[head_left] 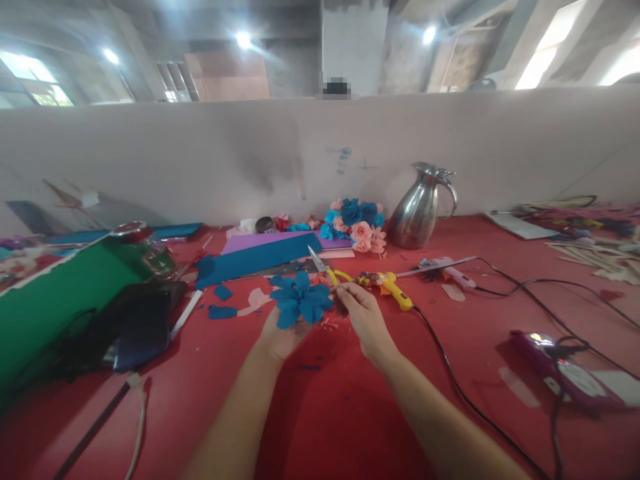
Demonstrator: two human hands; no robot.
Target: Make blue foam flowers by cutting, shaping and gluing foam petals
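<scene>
Bare forearms (225, 413) come closest on my feed, stretched over the red table (345, 427), with dark scraps (311, 367) lying between them. Past the wrists I have the blue flower (303, 301), apparently raised off the table in the left hand (283, 341); that grip is around its underside, mostly hidden, probably so that the petals stay uncrushed. Its open centre points upward and the petals fan out nearly round, so I find no clear long axis; any stem is out of sight. Beside it, the right hand (367, 317) makes a narrow grip, thumb and fingers close together, but I cannot tell whether anything is pinched there. Just beyond shows the yellow-handled tool (325, 268), tip to the far left, and next to it the yellow glue gun (395, 291), handle end nearer me, presumably there for easy reach. Farther off I see the blue strip (257, 259), then the bunch of blue and pink flowers (357, 223), the steel jug (417, 208) and the pale partition (200, 153).
</scene>
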